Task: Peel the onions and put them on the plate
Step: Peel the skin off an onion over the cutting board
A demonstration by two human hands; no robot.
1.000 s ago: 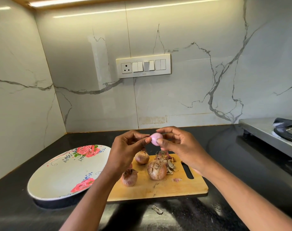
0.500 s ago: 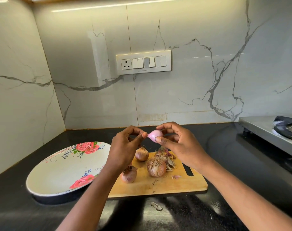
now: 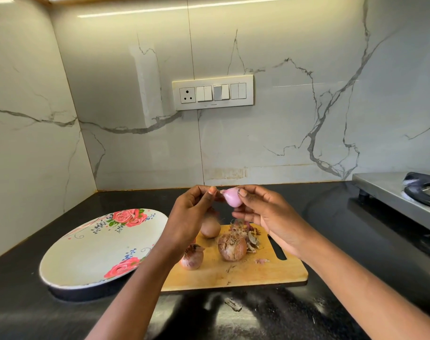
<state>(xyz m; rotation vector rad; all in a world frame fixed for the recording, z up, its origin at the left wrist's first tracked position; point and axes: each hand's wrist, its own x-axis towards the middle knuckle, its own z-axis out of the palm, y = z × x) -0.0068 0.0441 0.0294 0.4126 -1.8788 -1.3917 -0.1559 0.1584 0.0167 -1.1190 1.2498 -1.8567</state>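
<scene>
A small pink peeled onion [image 3: 232, 199] is held in the air above the wooden cutting board [image 3: 248, 272]. My right hand [image 3: 267, 217] grips it between thumb and fingers. My left hand [image 3: 191, 217] pinches a thin bit of skin at the onion's left tip. Three unpeeled brown onions lie on the board: one at the back [image 3: 210, 228], one in the middle [image 3: 231, 246], one at the front left [image 3: 191, 257]. A white plate with red roses [image 3: 86, 253] sits left of the board with nothing on it.
Loose onion skins [image 3: 249, 235] lie on the board behind the middle onion, and one scrap [image 3: 232, 304] lies on the black counter in front. A steel gas stove [image 3: 400, 192] stands at the right. Marble walls close off the back and left.
Both hands have risen a little with the peeled onion. The onion has turned so its pointed end faces my left hand, which now pinches skin there.
</scene>
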